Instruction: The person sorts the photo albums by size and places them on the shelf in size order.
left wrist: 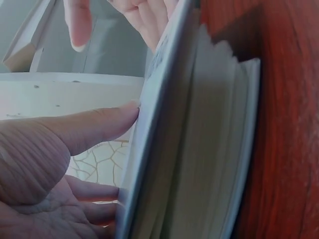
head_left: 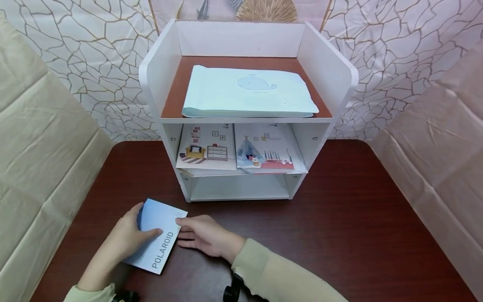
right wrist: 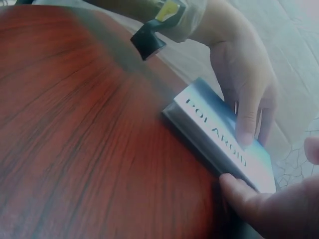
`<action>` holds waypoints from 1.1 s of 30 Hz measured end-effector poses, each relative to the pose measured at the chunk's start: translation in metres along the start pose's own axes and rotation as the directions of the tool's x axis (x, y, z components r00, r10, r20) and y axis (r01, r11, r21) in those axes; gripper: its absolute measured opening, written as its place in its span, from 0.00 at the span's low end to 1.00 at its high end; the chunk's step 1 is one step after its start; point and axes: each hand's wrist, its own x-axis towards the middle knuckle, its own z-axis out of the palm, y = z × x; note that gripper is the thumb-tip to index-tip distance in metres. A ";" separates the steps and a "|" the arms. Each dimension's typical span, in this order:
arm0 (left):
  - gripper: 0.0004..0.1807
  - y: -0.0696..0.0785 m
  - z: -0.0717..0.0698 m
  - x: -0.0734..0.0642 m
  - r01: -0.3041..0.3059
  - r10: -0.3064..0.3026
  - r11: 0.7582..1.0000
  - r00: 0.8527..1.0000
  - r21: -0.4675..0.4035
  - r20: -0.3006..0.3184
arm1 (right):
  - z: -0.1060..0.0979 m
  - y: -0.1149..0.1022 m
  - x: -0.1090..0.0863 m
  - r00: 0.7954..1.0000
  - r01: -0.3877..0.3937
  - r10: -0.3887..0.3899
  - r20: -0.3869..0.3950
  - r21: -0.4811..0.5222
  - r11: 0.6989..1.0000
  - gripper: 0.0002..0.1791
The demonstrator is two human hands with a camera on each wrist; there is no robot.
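A small blue-and-white photo album (head_left: pixel 160 241) marked POLAROID is tilted at the front left of the table. My left hand (head_left: pixel 130 235) grips it, thumb across the cover and fingers at its far left side. The thick block of pages (left wrist: pixel 204 134) shows between the covers in the left wrist view. My right hand (head_left: pixel 205 235) is at the album's right edge with its fingers extended. In the right wrist view, a fingertip (right wrist: pixel 230 183) of that hand meets the lettered edge.
A white shelf unit (head_left: pixel 241 119) stands at the back of the dark red-brown table (head_left: pixel 339 235). On its top lies a pale mint whale-print packet (head_left: pixel 249 94). Two illustrated booklets, a left one (head_left: pixel 207 147) and a right one (head_left: pixel 266 147), lie on the middle shelf. Beige cloth panels (head_left: pixel 434 147) flank the table.
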 end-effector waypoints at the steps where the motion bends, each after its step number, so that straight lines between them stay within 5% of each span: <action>1: 0.58 0.001 0.000 0.000 0.005 -0.005 1.000 1.000 0.000 0.010 | 0.000 -0.001 0.000 1.000 -0.003 0.003 -0.013 0.002 1.000 0.20; 8: 0.60 0.007 0.001 -0.003 0.016 -0.014 1.000 0.999 -0.024 0.051 | -0.005 -0.003 -0.002 0.997 0.008 -0.015 -0.082 -0.080 0.997 0.18; 17: 0.61 0.017 0.002 -0.013 -0.017 0.020 0.999 0.997 -0.047 0.076 | -0.012 -0.004 -0.005 0.993 0.090 -0.107 -0.045 -0.278 0.956 0.11; 24: 0.62 0.025 0.001 -0.018 -0.015 0.022 0.998 0.994 -0.062 0.104 | -0.015 -0.006 -0.009 0.987 0.116 -0.141 -0.082 -0.255 0.960 0.17; 33: 0.59 0.035 0.007 -0.027 -0.025 0.055 0.980 0.987 -0.195 0.149 | -0.030 -0.011 -0.021 0.978 0.158 -0.189 -0.087 -0.276 0.948 0.21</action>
